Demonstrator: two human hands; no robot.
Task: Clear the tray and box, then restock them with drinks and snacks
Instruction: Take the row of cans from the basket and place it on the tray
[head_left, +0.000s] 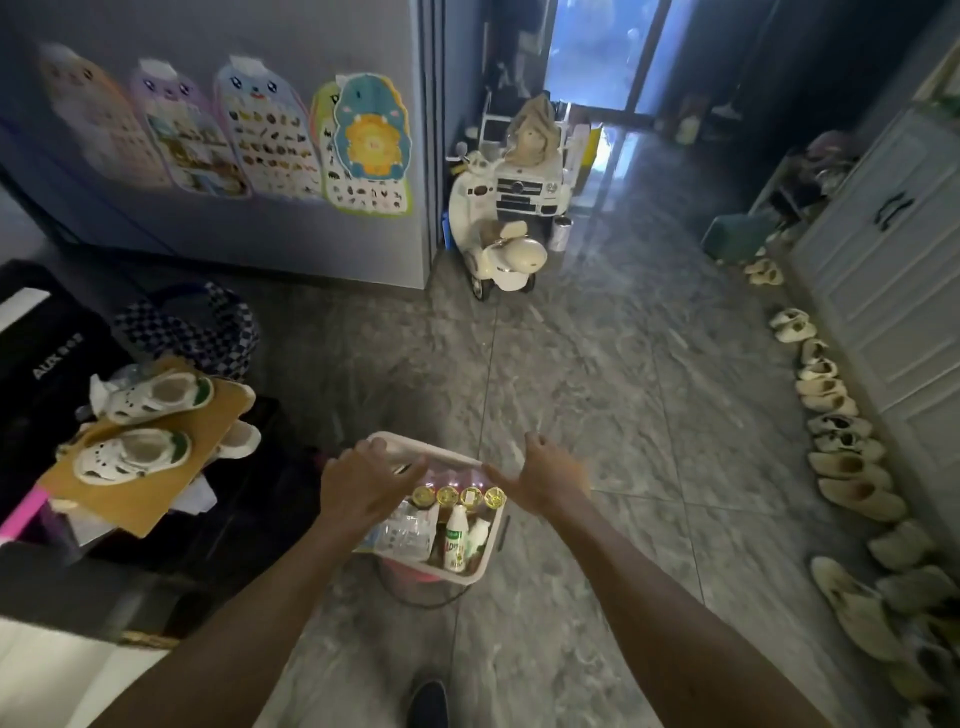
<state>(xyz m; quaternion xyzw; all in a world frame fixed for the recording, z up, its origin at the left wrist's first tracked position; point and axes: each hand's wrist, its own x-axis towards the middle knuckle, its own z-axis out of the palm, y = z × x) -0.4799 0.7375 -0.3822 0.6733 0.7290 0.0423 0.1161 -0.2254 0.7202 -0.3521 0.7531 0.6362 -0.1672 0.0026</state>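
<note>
At the frame's lower centre, a pale rectangular plastic box (441, 451) holds four gold-capped bottles (460, 496), a white green-labelled bottle (457, 535) and clear packets (405, 535). The left hand (363, 483) and right hand (540, 478) are spread-fingered over its side rims, gripping nothing. Loaded, it probably lifts heavy, and taking both rims looks best.

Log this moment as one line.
left hand: open, over box left rim | right hand: open, over right rim | box: holds gold-capped bottles, white bottle | contact: unclear
</note>
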